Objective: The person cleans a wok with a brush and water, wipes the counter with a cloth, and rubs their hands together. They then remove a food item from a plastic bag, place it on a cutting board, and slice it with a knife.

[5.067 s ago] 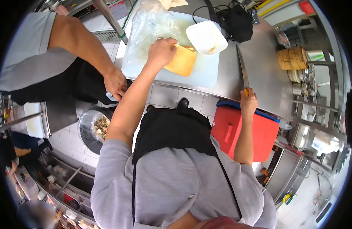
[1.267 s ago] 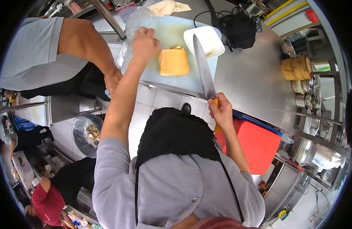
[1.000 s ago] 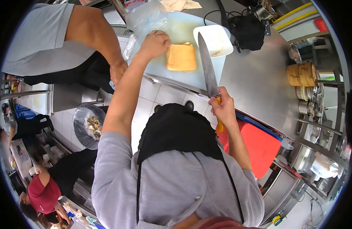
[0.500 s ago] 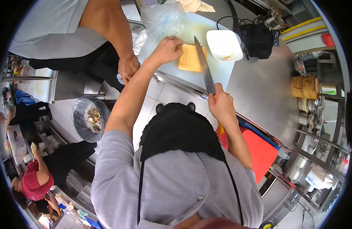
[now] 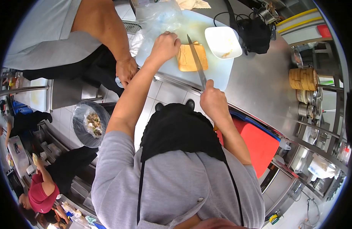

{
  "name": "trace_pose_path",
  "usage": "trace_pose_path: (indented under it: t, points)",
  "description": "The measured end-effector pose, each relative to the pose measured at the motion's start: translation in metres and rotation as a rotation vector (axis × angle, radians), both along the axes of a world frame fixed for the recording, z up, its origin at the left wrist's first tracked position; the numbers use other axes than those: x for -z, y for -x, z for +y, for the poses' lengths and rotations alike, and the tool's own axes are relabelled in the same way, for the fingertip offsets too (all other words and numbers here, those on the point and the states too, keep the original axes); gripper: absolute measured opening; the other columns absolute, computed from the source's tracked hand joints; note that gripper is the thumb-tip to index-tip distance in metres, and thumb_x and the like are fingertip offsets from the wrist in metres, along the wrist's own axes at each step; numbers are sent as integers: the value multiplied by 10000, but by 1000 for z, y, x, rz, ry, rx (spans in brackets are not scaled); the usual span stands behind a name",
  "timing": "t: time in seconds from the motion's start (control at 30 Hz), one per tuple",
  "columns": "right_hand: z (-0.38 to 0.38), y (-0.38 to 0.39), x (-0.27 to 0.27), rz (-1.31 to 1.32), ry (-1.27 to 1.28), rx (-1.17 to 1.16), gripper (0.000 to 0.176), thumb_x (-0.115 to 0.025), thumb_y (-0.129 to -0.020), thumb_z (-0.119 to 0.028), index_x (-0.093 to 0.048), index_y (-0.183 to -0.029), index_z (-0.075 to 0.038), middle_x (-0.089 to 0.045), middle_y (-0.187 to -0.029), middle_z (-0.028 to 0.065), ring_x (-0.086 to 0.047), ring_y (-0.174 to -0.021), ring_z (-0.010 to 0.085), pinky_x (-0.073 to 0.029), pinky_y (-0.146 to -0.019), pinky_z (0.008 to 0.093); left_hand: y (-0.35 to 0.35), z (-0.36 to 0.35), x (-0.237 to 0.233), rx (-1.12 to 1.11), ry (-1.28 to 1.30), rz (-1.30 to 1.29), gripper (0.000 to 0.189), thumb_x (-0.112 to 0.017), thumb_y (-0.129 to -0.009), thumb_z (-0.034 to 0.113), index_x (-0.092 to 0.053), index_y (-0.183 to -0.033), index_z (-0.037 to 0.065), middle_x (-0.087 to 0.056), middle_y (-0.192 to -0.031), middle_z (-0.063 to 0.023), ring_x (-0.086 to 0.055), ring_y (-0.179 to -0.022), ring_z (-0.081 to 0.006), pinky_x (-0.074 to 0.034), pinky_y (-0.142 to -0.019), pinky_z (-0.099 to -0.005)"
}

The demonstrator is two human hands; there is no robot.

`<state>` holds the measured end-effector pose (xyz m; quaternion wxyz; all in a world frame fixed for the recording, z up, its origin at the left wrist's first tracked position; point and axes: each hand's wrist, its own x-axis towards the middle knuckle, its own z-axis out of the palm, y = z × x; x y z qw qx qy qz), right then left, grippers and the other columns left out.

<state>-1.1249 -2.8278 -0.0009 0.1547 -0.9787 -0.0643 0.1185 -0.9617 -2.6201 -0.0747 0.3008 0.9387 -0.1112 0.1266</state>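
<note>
Where the yellow-orange block (image 5: 188,60) lies on the pale cutting board (image 5: 221,74), it is crossed lengthwise by the blade of a knife (image 5: 197,65), whose tip is seen at the block's far edge. Whether the edge has entered the block cannot be told. The left hand (image 5: 165,45) is set against the block's left side, fingers curled and knuckles up, touching it rather than wrapped round it. The right hand (image 5: 213,103) is closed tight about the knife's handle, which is almost wholly hidden in the fist, just past the board's near edge. A white dish (image 5: 223,41) is placed on the board's right far corner, just beside the block, with a few scraps in it. A clear plastic bag (image 5: 157,19) is bunched on the board's left part, behind the left hand. The board is carried on a steel counter (image 5: 256,84); a black bag (image 5: 254,34) and a bamboo steamer (image 5: 302,78) are noted further right. Another person's hand (image 5: 126,70) is held low at the counter's left edge, well apart from the block. A red box (image 5: 260,147) is seen under the counter, and a lined bin (image 5: 88,124) on the tiled floor.
</note>
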Motion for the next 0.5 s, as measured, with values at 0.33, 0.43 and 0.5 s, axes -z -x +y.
trace_pose_path:
  t: [0.33, 0.43, 0.5]
  points:
    - [8, -9, -4, 80, 6, 15, 118, -483, -813, -3, -464, -907, 65, -639, -721, 320, -665, -702, 478, -549, -685, 523, -58, -77, 11, 161, -327, 117, 633, -353, -994, 435, -316, -1472, 22, -259, -1540, -207, -175, -1444, -388, -190, -1172, -478]
    - [9, -11, -6, 133, 30, 1, 126, -485, -815, -1, -460, -917, 67, -639, -722, 321, -666, -694, 475, -551, -681, 528, -65, -71, 11, 247, -403, 151, 721, -234, -1002, 558, -179, -1536, 77, -127, -1600, -167, -18, -1485, -361, -86, -1200, -488]
    - [14, -11, 5, 133, 34, 47, 143, -491, -815, -1, -455, -934, 67, -641, -729, 322, -666, -694, 476, -553, -673, 530, -65, -66, 21, 283, -377, 61, 737, -212, -996, 589, -154, -1542, 97, -119, -1601, -166, -5, -1484, -368, -82, -1199, -490]
